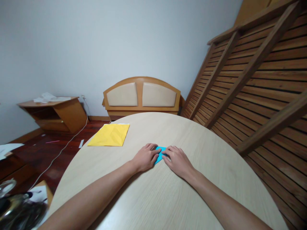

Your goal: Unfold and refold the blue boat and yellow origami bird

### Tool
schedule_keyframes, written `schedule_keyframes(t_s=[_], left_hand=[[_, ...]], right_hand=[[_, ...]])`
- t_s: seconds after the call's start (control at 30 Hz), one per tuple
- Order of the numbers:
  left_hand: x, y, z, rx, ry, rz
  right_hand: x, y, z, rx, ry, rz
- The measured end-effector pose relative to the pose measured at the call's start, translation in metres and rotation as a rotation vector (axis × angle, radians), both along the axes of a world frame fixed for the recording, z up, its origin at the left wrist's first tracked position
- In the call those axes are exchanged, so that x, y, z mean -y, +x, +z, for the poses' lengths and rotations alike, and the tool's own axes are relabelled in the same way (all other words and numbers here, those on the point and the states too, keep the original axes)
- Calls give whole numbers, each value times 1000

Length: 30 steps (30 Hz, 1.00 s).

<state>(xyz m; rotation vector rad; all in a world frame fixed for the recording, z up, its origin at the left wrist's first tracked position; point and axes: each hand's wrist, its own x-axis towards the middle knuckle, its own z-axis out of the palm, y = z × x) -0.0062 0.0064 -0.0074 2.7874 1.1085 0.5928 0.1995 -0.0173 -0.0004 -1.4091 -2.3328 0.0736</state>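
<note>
My left hand (145, 157) and right hand (177, 160) lie flat, fingers pressed on a small blue paper (160, 153) between them, mid-desk (203, 179). A yellow sheet (109, 135) lies well apart at the far left edge.

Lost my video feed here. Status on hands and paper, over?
Left hand and right hand both flat on blue paper, pressing it to round table. Yellow paper lies apart, far left. Nothing in the way.
</note>
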Motion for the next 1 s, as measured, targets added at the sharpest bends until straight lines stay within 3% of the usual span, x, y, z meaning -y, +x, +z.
schedule_keyframes(t_s=[0.23,0.67,1.0], left_hand=[[-3,0,0,38,-13,-21],[-5,0,-4,64,-9,-17],[-6,-1,-1,46,-17,-34]], right_hand=[[-4,-9,-2,5,37,-96],[-13,-8,-6,-45,54,-130],[6,-15,2,12,24,-126]])
